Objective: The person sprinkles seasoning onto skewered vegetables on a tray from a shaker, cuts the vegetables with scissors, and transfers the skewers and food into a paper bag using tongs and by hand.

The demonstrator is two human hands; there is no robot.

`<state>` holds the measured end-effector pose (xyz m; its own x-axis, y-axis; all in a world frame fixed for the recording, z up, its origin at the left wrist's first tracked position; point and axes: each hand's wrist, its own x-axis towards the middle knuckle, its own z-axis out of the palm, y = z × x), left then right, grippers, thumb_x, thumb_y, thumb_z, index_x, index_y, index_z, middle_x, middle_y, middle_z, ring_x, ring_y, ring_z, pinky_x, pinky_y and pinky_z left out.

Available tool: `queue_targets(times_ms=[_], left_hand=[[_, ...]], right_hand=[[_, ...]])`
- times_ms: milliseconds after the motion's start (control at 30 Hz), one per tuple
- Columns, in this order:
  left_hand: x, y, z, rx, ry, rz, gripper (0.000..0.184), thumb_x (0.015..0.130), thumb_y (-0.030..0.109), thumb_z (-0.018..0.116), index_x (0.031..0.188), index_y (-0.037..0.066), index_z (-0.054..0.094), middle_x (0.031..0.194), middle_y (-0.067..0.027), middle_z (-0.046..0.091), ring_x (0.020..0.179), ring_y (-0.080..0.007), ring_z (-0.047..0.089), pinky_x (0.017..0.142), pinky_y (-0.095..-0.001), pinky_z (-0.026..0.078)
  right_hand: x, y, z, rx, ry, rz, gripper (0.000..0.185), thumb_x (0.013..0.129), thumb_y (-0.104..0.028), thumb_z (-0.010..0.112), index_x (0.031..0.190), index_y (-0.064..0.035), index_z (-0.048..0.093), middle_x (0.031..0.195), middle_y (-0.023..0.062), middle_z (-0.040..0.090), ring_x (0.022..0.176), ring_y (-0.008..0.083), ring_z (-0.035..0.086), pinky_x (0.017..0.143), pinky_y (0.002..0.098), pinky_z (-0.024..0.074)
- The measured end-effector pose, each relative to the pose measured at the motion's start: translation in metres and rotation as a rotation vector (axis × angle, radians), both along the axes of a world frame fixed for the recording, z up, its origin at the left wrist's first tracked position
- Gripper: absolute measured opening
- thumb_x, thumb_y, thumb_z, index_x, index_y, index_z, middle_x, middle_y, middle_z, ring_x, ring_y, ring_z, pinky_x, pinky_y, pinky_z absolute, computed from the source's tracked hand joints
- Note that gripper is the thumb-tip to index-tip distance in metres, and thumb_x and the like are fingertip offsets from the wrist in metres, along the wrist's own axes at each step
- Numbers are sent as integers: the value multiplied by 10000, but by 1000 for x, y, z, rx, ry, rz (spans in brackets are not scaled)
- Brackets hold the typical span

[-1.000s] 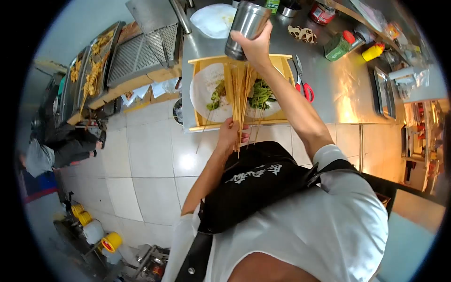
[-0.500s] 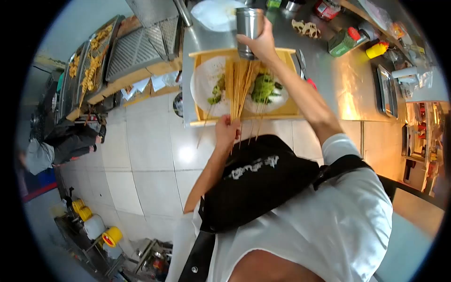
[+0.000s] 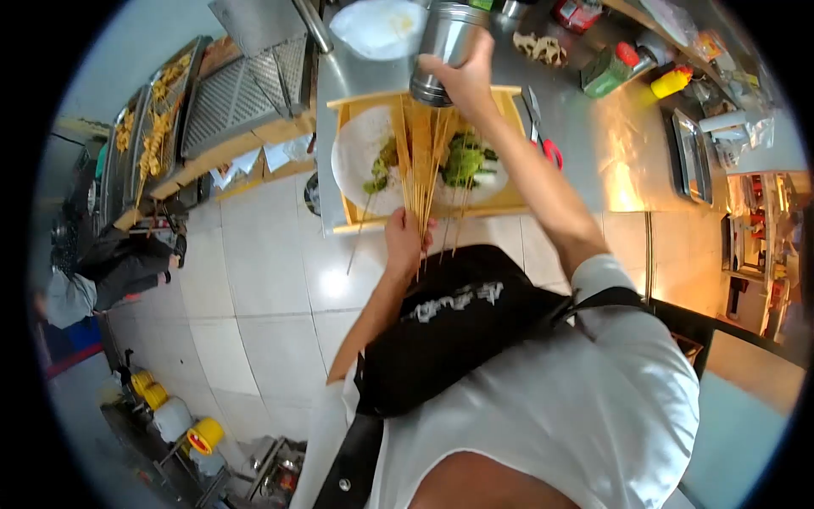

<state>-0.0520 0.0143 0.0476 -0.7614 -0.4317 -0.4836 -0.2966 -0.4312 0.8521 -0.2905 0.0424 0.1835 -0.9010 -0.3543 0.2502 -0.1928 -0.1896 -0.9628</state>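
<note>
My left hand (image 3: 405, 241) is closed round the lower ends of a bundle of wooden skewers (image 3: 418, 188), whose upper parts carry flat, orange-brown food (image 3: 420, 127). Tilted above them is a metal shaker (image 3: 447, 49), gripped by my right hand (image 3: 469, 76). Beneath the skewers lies a shallow yellow tray (image 3: 345, 204) with white plates (image 3: 349, 161) on it. Green vegetable skewers (image 3: 466, 161) rest on the right side, and a smaller green portion (image 3: 379, 172) lies on the left.
Red-handled scissors (image 3: 551, 153) lie right of the tray. Bottles and jars, including a green-labelled jar (image 3: 609, 72) and a yellow bottle (image 3: 671, 82), stand along the counter. Trays of skewered food (image 3: 161, 119) and a grooved metal rack (image 3: 246, 93) are at left. A person (image 3: 102, 276) is at far left.
The shaker has moved slightly left and tilted more over the skewers. In my left hand, the skewers have fanned out wider. The whole view has shifted a little.
</note>
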Motion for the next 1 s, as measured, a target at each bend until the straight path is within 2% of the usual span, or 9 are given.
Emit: queue_targets(times_ms=[67,100,400,467,567,667,800,867,1000], left_hand=[[1,-4,1,97,-14,-7,203,992,196,391,966,19,487,769,-116,636,469,-118,504,384,-243,386],[-2,-4,4,141,-11,7,190,988,191,407,968,19,487,776,-120,637,472,-120,508,384,-244,387],[-3,-16,-15,326,-70,-31,134,869,79,625,945,8,541,804,-103,648,636,-151,614,510,-251,476],[-2,-9,-1,247,-40,80,140,852,38,644,939,-4,542,795,-106,646,630,-152,617,501,-251,476],[-3,-6,7,332,-17,151,155,840,-1,657,940,-11,539,791,-107,642,620,-157,615,501,-258,480],[-1,-13,-18,327,-2,34,169,843,16,665,950,-13,538,781,-103,636,635,-167,628,505,-262,489],[-5,-11,-9,264,-82,46,190,833,22,678,929,-23,520,764,-104,626,621,-173,629,506,-261,513],[10,-3,-9,242,-79,76,174,837,33,676,924,-8,531,753,-95,628,610,-166,624,508,-262,512],[-6,-8,-4,149,-33,83,195,838,48,684,922,17,511,753,-85,629,607,-165,630,517,-266,519]], right_hand=[[-9,1,-41,297,289,10,1026,671,-176,826,1396,39,133,1242,202,467,1139,286,516,933,404,478],[0,4,-39,168,238,-11,924,698,-206,816,1382,-3,229,1213,167,478,1089,260,542,912,376,484],[5,15,-43,-97,-68,-83,751,736,-91,748,1298,-22,253,1103,140,519,1026,245,564,867,409,517],[-9,16,-59,58,58,-90,758,729,-103,760,1301,-9,272,1091,133,526,999,224,570,834,373,521],[-5,22,-41,-172,-67,-94,785,715,-120,784,1313,4,291,1096,125,532,964,200,577,802,337,514],[-6,18,-51,54,33,-57,820,706,-140,797,1326,8,282,1104,133,529,936,194,586,797,318,514],[2,14,-32,-172,-27,-69,842,699,-153,805,1325,16,267,1112,141,521,969,210,577,815,334,517],[-13,7,-51,88,143,-36,844,704,-164,803,1316,19,252,1128,163,510,991,235,581,845,365,528],[1,7,-14,-238,33,-47,941,670,-150,801,1351,38,180,1171,213,485,997,296,583,825,393,550]])
